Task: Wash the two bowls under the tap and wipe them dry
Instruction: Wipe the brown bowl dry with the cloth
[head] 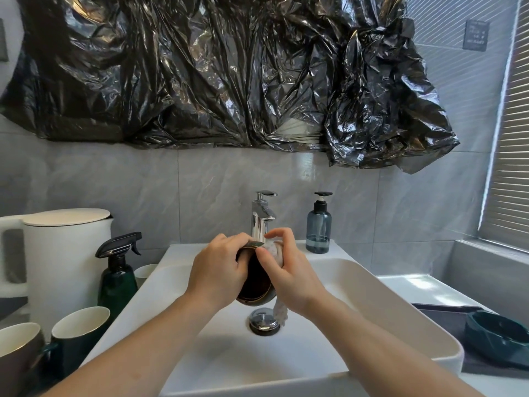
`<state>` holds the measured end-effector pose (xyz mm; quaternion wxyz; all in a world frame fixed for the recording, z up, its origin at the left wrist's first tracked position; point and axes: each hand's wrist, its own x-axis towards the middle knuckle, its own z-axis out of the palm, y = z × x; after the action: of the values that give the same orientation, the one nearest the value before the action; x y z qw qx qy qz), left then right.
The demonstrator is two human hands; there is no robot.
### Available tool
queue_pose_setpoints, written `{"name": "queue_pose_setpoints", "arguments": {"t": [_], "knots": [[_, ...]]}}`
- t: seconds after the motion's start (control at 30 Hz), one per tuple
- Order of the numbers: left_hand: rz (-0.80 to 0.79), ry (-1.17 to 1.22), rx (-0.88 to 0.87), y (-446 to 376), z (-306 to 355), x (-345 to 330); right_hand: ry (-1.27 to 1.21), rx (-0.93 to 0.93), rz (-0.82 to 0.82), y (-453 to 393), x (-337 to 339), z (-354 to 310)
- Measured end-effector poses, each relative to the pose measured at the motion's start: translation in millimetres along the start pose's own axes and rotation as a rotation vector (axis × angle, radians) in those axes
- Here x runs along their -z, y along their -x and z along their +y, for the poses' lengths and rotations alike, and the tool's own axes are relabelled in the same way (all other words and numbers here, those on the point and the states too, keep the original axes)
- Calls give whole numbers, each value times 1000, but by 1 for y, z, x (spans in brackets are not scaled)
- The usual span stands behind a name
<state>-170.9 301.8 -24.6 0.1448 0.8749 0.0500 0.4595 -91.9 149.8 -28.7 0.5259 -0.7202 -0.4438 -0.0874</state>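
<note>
Over the white sink I hold a small dark bowl on its side, its dark brown inside facing me. My left hand grips its left rim. My right hand presses a white cloth against the bowl's right side, and a strip of the cloth hangs down toward the drain. The chrome tap stands just behind my hands; no water is seen running. A second bowl, dark green, rests on a dark mat at the right.
A blue soap dispenser stands right of the tap. At left are a green spray bottle, a white kettle and several mugs. Black plastic sheeting covers the wall above.
</note>
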Motion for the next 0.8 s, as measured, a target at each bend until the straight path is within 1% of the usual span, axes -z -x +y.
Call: {"name": "queue_pose_setpoints", "arguments": {"t": [0.07, 0.17, 0.23, 0.3, 0.37, 0.47, 0.53, 0.6, 0.7, 0.8], "knots": [[19, 5, 75, 0, -3, -1, -52, -37, -8, 0, -1, 0], [28, 4, 203, 1, -8, -2, -134, -112, -86, -1, -2, 4], [27, 25, 282, 0, -11, -2, -146, -131, -132, -1, -3, 8], [11, 35, 329, 0, -10, -4, -147, -131, -145, -1, -3, 8], [-10, 34, 314, 0, -9, -5, -151, -99, -103, -1, -3, 6], [-36, 5, 210, 0, -4, -8, -120, -40, 38, -2, -3, 5], [-19, 2, 202, -1, -1, -10, -117, -44, 67, -4, -3, 6], [3, 29, 261, -2, -4, -12, -145, -81, 4, -4, -3, 7], [38, 77, 373, -4, -14, -9, -157, -139, -141, -2, -6, 9], [74, 140, 484, -6, -19, -7, -162, -179, -211, -1, -12, 9]]}}
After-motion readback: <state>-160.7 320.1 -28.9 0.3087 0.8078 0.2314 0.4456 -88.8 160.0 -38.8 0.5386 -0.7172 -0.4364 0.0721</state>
